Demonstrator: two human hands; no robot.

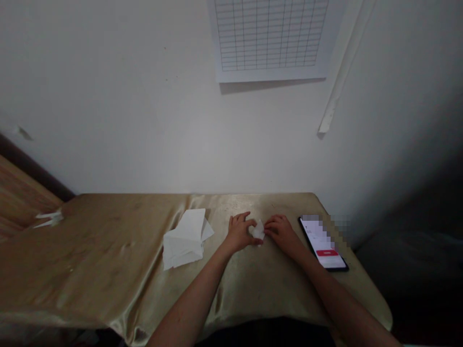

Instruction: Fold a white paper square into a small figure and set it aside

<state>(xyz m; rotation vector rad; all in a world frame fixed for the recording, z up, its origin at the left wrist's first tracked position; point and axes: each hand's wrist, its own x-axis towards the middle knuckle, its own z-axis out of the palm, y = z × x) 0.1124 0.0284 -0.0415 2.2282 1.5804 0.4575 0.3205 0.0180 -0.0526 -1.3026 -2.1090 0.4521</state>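
Note:
A small folded piece of white paper (258, 230) rests on the table covered in shiny tan cloth (108, 250), pinched between both hands. My left hand (239, 233) grips its left side with curled fingers. My right hand (281, 231) holds its right edge, fingers closed against it. Both forearms reach in from the bottom of the view. A loose stack of white paper sheets (185, 238) lies just left of my left hand.
A phone (323, 243) with a lit screen lies face up near the table's right edge. Something small, white and folded (50, 219) sits at the far left. A white wall with a printed grid sheet (269, 38) rises directly behind the table.

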